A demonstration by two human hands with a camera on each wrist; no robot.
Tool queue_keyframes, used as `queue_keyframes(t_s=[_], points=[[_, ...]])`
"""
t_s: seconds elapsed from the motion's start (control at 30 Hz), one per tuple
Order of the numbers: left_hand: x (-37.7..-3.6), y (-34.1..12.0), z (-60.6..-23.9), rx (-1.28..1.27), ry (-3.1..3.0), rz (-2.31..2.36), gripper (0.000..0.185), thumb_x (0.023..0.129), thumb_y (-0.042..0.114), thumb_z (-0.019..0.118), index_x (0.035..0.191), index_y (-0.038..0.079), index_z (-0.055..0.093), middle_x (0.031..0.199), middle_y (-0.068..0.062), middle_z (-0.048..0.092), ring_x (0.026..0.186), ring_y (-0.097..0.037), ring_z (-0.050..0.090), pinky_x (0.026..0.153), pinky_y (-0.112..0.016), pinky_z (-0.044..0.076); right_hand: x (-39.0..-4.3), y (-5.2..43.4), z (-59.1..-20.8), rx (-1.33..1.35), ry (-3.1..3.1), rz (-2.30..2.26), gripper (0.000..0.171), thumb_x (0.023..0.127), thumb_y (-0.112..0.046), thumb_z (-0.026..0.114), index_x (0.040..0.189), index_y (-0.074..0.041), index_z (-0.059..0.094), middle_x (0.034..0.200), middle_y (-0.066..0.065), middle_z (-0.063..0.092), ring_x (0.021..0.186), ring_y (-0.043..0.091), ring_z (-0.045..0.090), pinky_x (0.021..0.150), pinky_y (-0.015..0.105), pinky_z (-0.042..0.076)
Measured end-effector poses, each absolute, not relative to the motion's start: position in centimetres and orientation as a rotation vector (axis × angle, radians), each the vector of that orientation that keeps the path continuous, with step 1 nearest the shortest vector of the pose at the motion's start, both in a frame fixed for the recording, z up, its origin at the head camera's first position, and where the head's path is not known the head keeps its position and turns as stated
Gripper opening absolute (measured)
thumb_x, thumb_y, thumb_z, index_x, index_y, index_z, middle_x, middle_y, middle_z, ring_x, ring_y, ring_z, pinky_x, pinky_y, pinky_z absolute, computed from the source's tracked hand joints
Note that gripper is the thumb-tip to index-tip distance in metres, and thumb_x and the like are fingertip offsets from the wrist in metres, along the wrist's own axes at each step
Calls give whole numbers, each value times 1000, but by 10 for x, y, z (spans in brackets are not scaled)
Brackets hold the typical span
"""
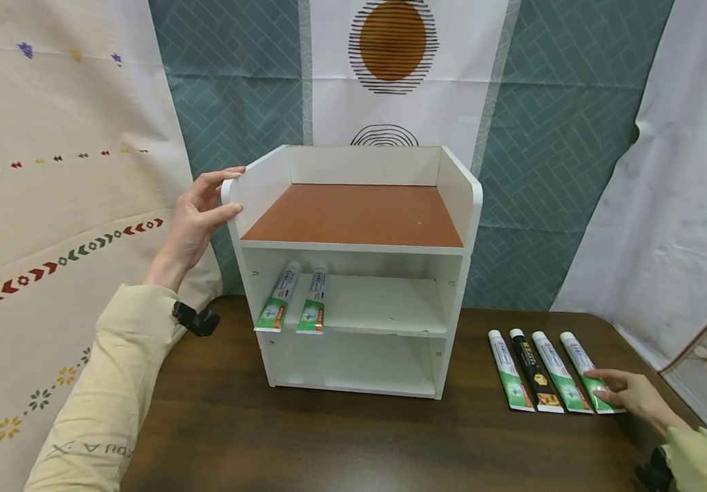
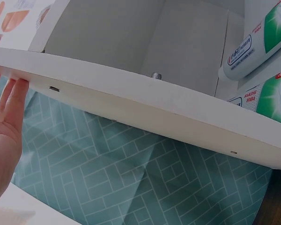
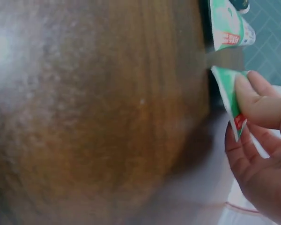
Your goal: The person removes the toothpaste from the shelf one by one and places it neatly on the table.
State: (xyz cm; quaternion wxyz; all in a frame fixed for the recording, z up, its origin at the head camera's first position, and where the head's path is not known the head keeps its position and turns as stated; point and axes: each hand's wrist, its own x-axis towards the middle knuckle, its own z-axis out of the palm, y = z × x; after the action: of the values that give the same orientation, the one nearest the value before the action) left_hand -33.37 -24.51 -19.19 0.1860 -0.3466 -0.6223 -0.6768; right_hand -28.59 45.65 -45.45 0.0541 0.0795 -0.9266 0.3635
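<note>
My left hand [image 1: 196, 208] grips the top of the left side panel of a small white shelf unit [image 1: 353, 247], thumb and fingers on opposite faces. Far to the right, my right hand [image 1: 636, 396] pinches the flat end of a green-and-white toothpaste tube [image 1: 577, 352], the rightmost of a row on the table. In the right wrist view, thumb and fingers press both sides of that tube [image 3: 228, 91]. On the middle shelf, two similar toothpaste tubes [image 1: 277, 301] lie side by side at the left, caps toward the back.
Left of the held tube lie another green-and-white tube [image 1: 559, 369], a black tube [image 1: 535, 372] and a further green-and-white tube [image 1: 509, 369], caps facing away. The unit has a brown top board [image 1: 356, 215] and stands on a dark wooden table [image 1: 341, 437] before hanging cloths.
</note>
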Motion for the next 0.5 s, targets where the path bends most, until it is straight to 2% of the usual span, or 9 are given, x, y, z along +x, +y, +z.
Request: queue_keyframes(t_s=[0.1, 0.3, 0.5], points=[[-334, -245, -192, -973, -1756, -1901, 40, 82, -10, 57, 119, 7, 56, 134, -11, 40, 116, -28, 38, 81, -29, 44, -286, 457, -457, 246, -2799, 1066, 37, 77, -12, 71, 107, 7, 61, 91, 17, 60, 69, 6, 49, 55, 25, 43], [-333, -246, -191, -967, -1759, -1902, 40, 82, -10, 57, 119, 7, 56, 134, -11, 40, 116, -28, 38, 81, -29, 44, -283, 457, -460, 266, -2786, 1061, 39, 78, -16, 70, 110, 6, 61, 101, 25, 58, 76, 1, 52, 58, 24, 45], [-334, -246, -192, -964, -1765, -1901, 40, 82, -9, 58, 119, 7, 56, 134, -11, 40, 116, -28, 38, 80, -29, 45, -284, 460, -462, 282, -2771, 1070, 35, 78, -13, 71, 108, 3, 62, 94, 11, 62, 75, -1, 50, 56, 23, 43]])
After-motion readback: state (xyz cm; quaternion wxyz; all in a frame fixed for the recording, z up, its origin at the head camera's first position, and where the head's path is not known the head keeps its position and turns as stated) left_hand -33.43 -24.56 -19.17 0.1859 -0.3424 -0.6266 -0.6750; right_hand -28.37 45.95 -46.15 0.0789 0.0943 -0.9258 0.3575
